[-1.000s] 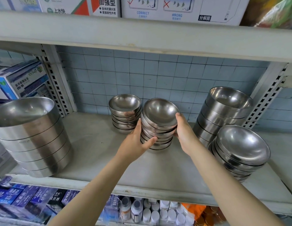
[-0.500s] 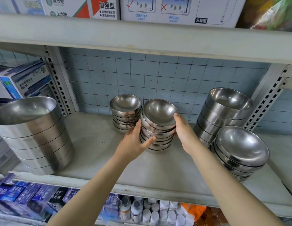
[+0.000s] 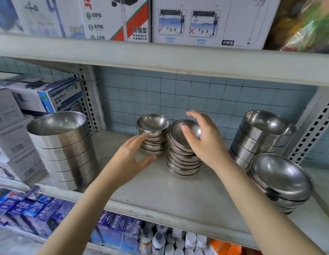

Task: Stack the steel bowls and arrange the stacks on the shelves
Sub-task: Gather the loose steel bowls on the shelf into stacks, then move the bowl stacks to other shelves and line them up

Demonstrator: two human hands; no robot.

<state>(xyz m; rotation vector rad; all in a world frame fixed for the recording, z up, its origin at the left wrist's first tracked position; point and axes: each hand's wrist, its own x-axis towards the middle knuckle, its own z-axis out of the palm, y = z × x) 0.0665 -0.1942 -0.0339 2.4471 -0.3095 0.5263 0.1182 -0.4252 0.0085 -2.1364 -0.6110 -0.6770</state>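
Note:
A stack of small steel bowls [image 3: 182, 162] stands on the grey shelf [image 3: 160, 196], beside a second, shorter stack of small bowls [image 3: 154, 133] behind it to the left. My left hand [image 3: 130, 159] hovers open just left of the near stack, its fingertips by the far stack. Over the near stack's top bowl my right hand [image 3: 206, 142] hangs with fingers spread and loosely curved, holding nothing. A tall stack of straight-sided bowls [image 3: 62, 150] stands at the left. Two more stacks sit at the right: deep bowls [image 3: 261, 137] and wide bowls [image 3: 279, 181].
The upper shelf [image 3: 160, 57] carries cardboard boxes [image 3: 206, 21] close overhead. Perforated uprights [image 3: 88, 100] flank the bay and a tiled wall closes the back. Boxes and small bottles [image 3: 156, 242] fill the shelf below.
Both hands held the near stack of small bowls; now it stands on the shelf and both hands have let go and pulled slightly away. The camera has moved closer.

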